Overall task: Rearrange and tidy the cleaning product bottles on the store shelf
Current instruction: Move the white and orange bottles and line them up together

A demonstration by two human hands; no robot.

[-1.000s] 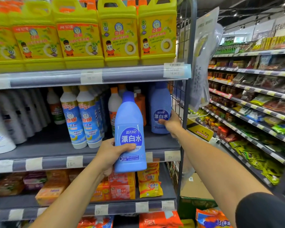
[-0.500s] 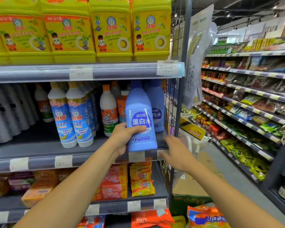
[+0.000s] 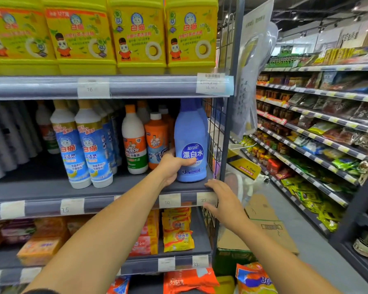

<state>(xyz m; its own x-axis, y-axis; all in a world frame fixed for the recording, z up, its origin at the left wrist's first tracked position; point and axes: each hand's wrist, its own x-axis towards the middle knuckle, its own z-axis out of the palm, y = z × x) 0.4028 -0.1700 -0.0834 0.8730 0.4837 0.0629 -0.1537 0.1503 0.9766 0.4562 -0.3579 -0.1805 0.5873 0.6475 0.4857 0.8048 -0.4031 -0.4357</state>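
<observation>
A blue bleach bottle [image 3: 190, 136] stands upright at the right end of the middle shelf [image 3: 51, 192], with a second blue bottle just behind it. My left hand [image 3: 172, 166] is wrapped around its lower left side, thumb across the label. My right hand [image 3: 220, 197] rests with spread fingers on the shelf's front edge at the right corner, holding nothing. Left of the blue bottle stand an orange bottle [image 3: 156, 139] and a white bottle with an orange cap [image 3: 134, 141]. Further left are two white and blue bottles [image 3: 81, 145].
Yellow detergent jugs [image 3: 139, 32] fill the shelf above. A wire mesh side panel [image 3: 214, 143] closes the shelf's right end. Packets [image 3: 176, 230] lie on the lower shelf. Cardboard boxes [image 3: 263, 225] sit on the floor to the right, beside an aisle of snack shelves [image 3: 319, 128].
My left hand carried the blue bottle up and to the right and set it on the middle shelf's right end. My right hand left the rear blue bottle and dropped to the shelf edge.
</observation>
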